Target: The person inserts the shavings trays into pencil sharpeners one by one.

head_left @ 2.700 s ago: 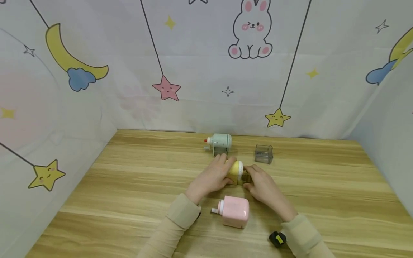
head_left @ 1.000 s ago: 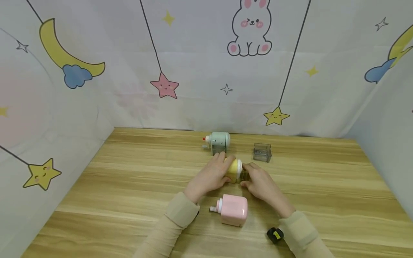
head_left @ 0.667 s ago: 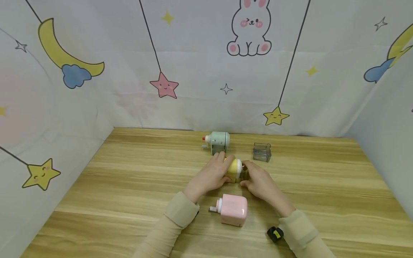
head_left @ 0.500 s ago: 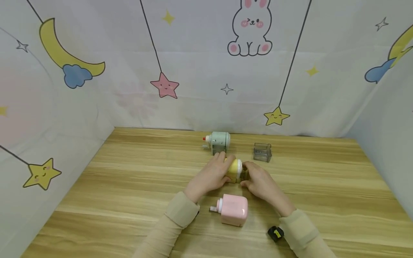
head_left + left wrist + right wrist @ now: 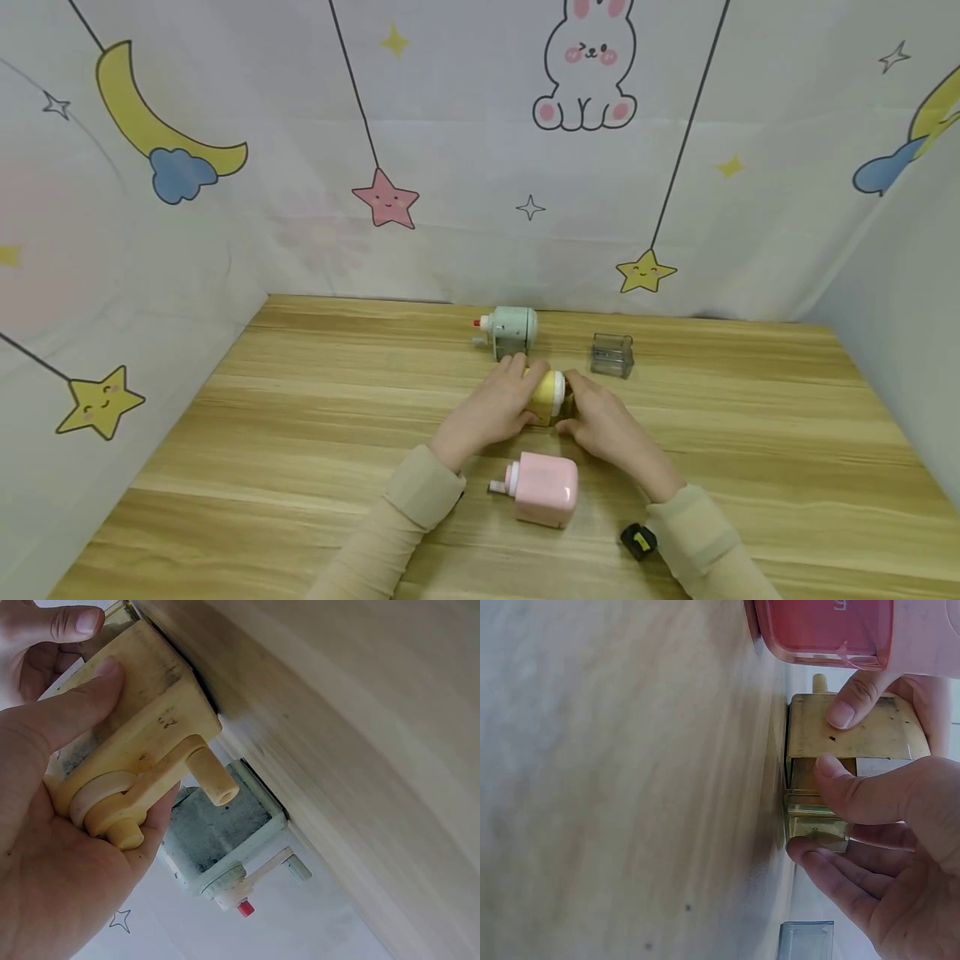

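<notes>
In the head view my left hand grips a yellow crank pencil sharpener from its left side. Its crank points at my palm in the left wrist view, and the thumb lies along the body. My right hand is at the sharpener's other end. There, thumb and fingers pinch a clear yellowish shavings drawer, which sticks partway out of the body. The right fingers hide much of the drawer in the head view. In the right wrist view, the sharpener's base sits right at the tabletop.
Behind the hands stands a mint-green crank sharpener. A clear grey box-shaped drawer lies to its right. Nearer the person is a pink sharpener. A small black thing with a yellow patch shows beside the right cuff. A printed curtain backs the table.
The right hand has shifted slightly left toward the yellow sharpener, and less of the drawer shows between them. The left hand keeps its grip. The head view has shifted slightly.
</notes>
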The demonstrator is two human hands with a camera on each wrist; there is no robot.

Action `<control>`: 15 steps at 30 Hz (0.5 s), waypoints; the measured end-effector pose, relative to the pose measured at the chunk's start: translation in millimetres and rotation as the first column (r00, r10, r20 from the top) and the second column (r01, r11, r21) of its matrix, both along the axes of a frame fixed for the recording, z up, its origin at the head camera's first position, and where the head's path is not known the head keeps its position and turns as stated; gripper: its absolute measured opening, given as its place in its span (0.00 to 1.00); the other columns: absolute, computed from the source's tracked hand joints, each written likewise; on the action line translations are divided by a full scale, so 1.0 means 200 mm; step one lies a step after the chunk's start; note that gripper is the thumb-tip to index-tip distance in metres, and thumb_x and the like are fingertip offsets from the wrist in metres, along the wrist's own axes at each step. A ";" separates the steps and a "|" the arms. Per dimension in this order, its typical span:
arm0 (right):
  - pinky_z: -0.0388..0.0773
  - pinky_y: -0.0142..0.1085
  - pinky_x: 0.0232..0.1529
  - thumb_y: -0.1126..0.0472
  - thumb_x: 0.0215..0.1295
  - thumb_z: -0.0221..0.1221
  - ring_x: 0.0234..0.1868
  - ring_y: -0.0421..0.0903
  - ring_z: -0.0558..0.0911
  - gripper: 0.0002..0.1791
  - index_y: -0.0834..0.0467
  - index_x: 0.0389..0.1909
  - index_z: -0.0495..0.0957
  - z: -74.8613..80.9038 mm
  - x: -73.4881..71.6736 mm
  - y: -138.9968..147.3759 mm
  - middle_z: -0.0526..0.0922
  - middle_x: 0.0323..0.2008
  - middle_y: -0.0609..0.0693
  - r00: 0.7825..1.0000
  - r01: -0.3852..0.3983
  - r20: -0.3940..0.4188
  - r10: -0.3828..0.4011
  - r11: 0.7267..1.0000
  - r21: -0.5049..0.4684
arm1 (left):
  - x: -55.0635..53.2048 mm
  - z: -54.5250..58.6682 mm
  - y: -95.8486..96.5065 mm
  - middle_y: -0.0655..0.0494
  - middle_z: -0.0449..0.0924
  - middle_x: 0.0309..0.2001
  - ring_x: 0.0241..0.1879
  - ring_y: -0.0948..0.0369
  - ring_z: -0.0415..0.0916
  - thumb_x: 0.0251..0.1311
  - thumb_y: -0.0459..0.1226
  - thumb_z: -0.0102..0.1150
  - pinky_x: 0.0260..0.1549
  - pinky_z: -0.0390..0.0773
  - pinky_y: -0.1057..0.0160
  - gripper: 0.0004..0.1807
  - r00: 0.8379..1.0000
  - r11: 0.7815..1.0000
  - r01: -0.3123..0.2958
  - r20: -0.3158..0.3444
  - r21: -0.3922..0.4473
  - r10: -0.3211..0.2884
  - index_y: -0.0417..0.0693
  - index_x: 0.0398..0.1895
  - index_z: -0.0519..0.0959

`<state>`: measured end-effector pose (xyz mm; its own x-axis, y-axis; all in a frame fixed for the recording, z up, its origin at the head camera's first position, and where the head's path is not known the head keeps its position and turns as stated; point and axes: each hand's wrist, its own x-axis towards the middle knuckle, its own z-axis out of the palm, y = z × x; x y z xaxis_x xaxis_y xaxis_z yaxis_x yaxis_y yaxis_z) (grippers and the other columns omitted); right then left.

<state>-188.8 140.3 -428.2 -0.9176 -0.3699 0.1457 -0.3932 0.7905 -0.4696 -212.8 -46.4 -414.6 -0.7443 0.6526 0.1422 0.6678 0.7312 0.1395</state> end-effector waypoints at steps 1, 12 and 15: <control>0.80 0.48 0.49 0.64 0.50 0.71 0.48 0.55 0.82 0.32 0.65 0.55 0.68 0.00 0.00 0.00 0.81 0.47 0.59 1.000 -0.002 -0.003 0.002 1.000 -0.002 | 0.00 0.00 0.00 0.50 0.70 0.45 0.44 0.57 0.68 0.53 0.43 0.69 0.47 0.75 0.61 0.34 1.000 1.000 0.001 -0.001 -0.001 -0.001 0.49 0.60 0.63; 0.80 0.46 0.44 0.64 0.48 0.72 0.44 0.52 0.81 0.33 0.63 0.54 0.68 -0.01 -0.01 0.00 0.81 0.45 0.57 1.000 -0.010 -0.011 0.009 0.999 -0.042 | 0.01 -0.01 0.00 0.51 0.69 0.43 0.44 0.57 0.68 0.52 0.43 0.70 0.45 0.75 0.62 0.35 1.000 1.000 0.007 -0.030 -0.004 -0.007 0.48 0.60 0.63; 0.80 0.45 0.43 0.64 0.48 0.72 0.43 0.51 0.81 0.33 0.63 0.54 0.68 -0.01 -0.01 0.00 0.81 0.45 0.56 1.000 -0.006 -0.005 0.006 0.999 -0.053 | 0.00 0.00 0.00 0.51 0.69 0.44 0.44 0.57 0.68 0.52 0.43 0.70 0.45 0.75 0.61 0.35 0.999 1.000 0.007 -0.031 -0.002 -0.007 0.49 0.60 0.63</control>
